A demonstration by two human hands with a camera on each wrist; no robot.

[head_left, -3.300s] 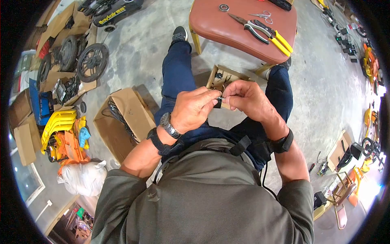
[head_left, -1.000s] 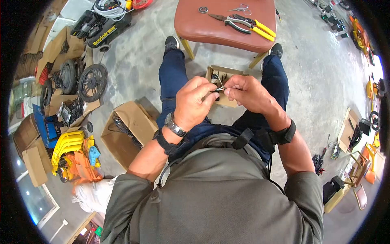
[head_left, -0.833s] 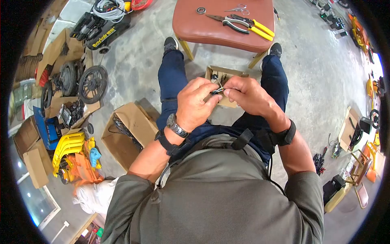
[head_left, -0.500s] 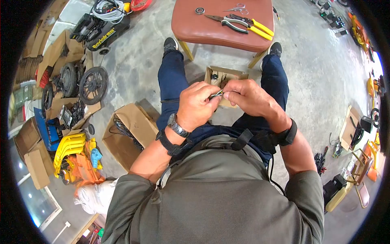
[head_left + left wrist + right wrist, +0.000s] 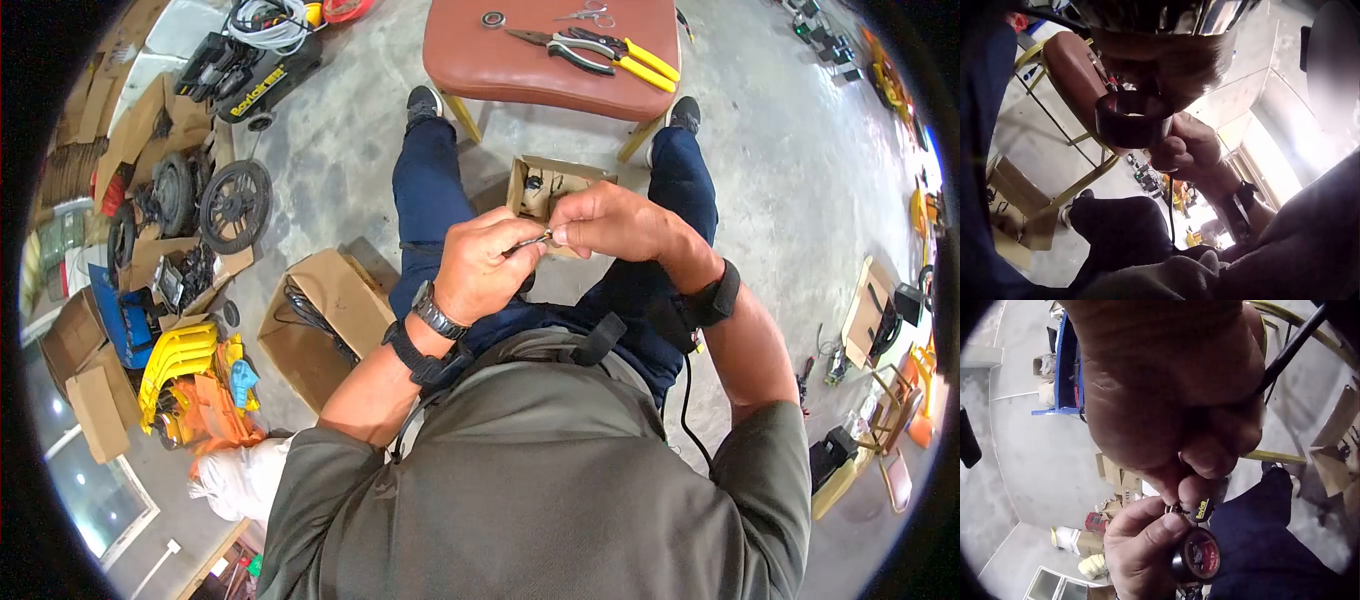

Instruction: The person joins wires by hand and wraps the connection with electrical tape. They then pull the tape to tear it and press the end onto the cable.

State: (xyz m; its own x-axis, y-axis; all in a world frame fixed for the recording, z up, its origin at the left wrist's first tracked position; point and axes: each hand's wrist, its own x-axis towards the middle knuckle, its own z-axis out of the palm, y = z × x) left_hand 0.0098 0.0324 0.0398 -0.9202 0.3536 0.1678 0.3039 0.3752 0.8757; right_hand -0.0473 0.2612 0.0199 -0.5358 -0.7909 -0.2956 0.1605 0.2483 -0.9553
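My left hand (image 5: pixel 484 265) pinches a thin dark wire (image 5: pixel 526 243) between thumb and index finger. A bright metal-looking tip (image 5: pixel 1173 509) sits where its fingertips meet those of my right hand (image 5: pixel 612 225). The right thumb and index finger pinch the wire at that tip. A roll of black tape (image 5: pixel 1199 555) with a red label is by my left thumb; in the left wrist view the tape roll (image 5: pixel 1135 120) overlaps the left hand's underside. A black cable (image 5: pixel 1291 349) runs from my right hand's curled fingers.
Ahead is a brown padded stool (image 5: pixel 500 70) with yellow-handled pliers (image 5: pixel 600 55), small scissors (image 5: pixel 588 14) and a bearing (image 5: pixel 493 19). A small open carton (image 5: pixel 520 185) lies between the feet. At left stand a larger carton (image 5: pixel 325 320) and a spoked wheel (image 5: pixel 235 207).
Pale wire strands that looped between the fingertips a moment ago no longer show; a straight dark wire with a bright tip does. The right forearm has swung outward, and the head view has shifted slightly.
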